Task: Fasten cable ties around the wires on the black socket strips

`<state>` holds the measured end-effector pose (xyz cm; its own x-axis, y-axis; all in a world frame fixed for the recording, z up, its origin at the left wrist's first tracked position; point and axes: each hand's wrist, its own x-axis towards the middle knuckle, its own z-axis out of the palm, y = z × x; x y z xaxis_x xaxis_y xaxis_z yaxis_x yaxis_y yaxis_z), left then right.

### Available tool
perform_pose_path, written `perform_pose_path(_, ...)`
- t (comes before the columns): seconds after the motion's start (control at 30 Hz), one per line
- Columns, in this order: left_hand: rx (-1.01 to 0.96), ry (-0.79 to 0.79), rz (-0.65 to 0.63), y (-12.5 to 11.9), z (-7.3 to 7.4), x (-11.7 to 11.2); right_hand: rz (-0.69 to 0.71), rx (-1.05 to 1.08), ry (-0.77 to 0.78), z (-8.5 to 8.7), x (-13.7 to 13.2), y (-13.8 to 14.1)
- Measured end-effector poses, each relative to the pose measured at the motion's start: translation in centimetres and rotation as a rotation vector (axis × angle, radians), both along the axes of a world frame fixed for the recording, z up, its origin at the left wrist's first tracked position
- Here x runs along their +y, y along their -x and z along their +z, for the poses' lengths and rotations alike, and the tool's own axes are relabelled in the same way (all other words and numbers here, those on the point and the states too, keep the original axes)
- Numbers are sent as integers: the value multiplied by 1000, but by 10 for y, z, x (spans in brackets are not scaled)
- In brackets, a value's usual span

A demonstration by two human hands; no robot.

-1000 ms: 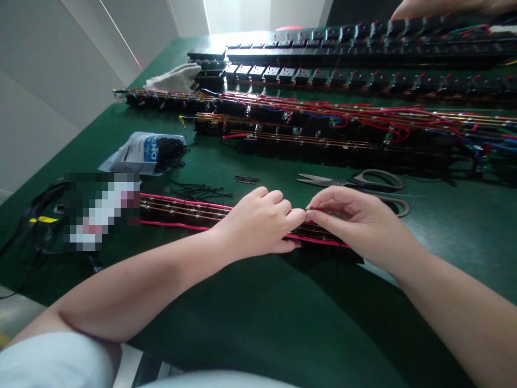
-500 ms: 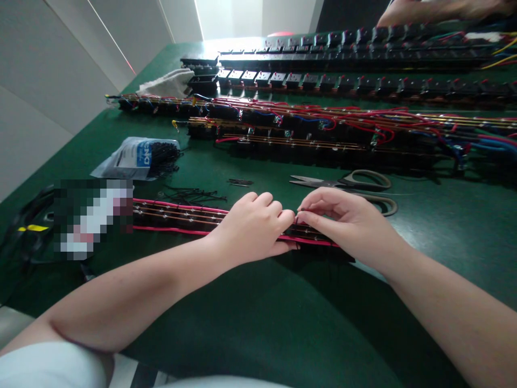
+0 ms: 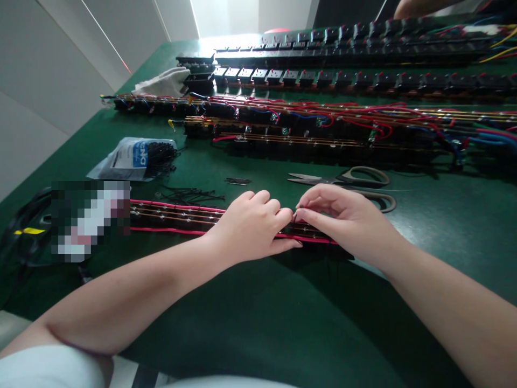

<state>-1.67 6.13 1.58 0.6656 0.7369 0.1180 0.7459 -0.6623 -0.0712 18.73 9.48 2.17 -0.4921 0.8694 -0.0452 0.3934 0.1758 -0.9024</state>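
A long black strip with copper-coloured rods lies on the green table, a red wire running along each long side. My left hand is closed over the strip, its thumb along the near side and its fingers bent across the top. Just right of it, my right hand pinches a thin black cable tie between thumb and forefinger, above the strip. Much of the tie is hidden by the fingertips. Behind my right hand lie scissors, partly covered by it.
Loose black cable ties lie beyond the strip, near a plastic bag of ties. Several black assemblies with coloured wires line the back, beside a white cloth. Black cables sit at left. Another person's arm shows top right.
The view has shifted slightly. Both hands keep nearly the same places on the strip, with my right hand still pinching the cable tie. The other person's arm has moved partly out of view.
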Motion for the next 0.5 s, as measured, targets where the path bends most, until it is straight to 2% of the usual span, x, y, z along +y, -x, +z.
perform_pose_path(0.17,5,14,11,0,1,0,3,1,1,1,-1,-1)
perform_pose_path(0.37,18,43,27,0,2,0,-5,-26,-92,1,0,-1)
perform_pose_path(0.5,12,87,27,0,3,1,3,-17,-78,1,0,-1)
